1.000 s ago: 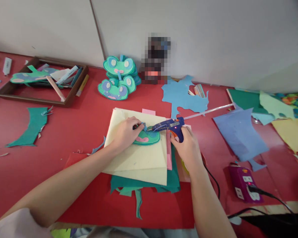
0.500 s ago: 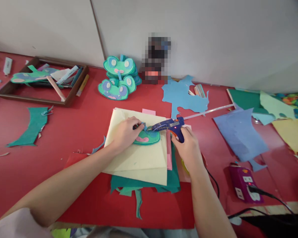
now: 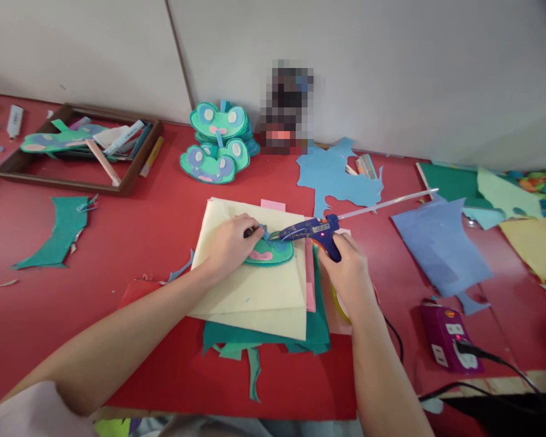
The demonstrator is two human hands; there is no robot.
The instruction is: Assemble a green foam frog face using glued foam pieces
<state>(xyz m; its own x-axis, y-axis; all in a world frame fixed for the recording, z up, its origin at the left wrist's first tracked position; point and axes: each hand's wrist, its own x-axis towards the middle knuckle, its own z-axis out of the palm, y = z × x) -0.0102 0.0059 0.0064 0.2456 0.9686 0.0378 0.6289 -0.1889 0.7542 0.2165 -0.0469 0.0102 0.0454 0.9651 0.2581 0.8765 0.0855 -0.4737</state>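
Note:
A green felt frog face (image 3: pixel 269 257) with a pink mouth lies on stacked cream felt sheets (image 3: pixel 255 291). My left hand (image 3: pixel 234 241) rests over its left part, the fingers closed on a small blue felt strip (image 3: pixel 265 232) at its top edge. In my right hand (image 3: pixel 346 261) is a blue hot glue gun (image 3: pixel 312 229), gripped by its handle. Its nozzle points left and sits at the strip, close to my left fingertips; whether it touches cannot be seen. A long clear glue stick (image 3: pixel 386 204) sticks out of the gun's back.
Finished frog faces (image 3: pixel 218 142) are piled at the back. A wooden frame (image 3: pixel 127 173) with markers stands at the left. Blue felt scraps (image 3: pixel 339 173) lie behind the gun. A purple power outlet box (image 3: pixel 446 337) with a plugged cord sits at the right.
My right hand and the back of the glue gun have shifted slightly to the right, and the glue stick's far end has swung up a little. My left hand has stayed put.

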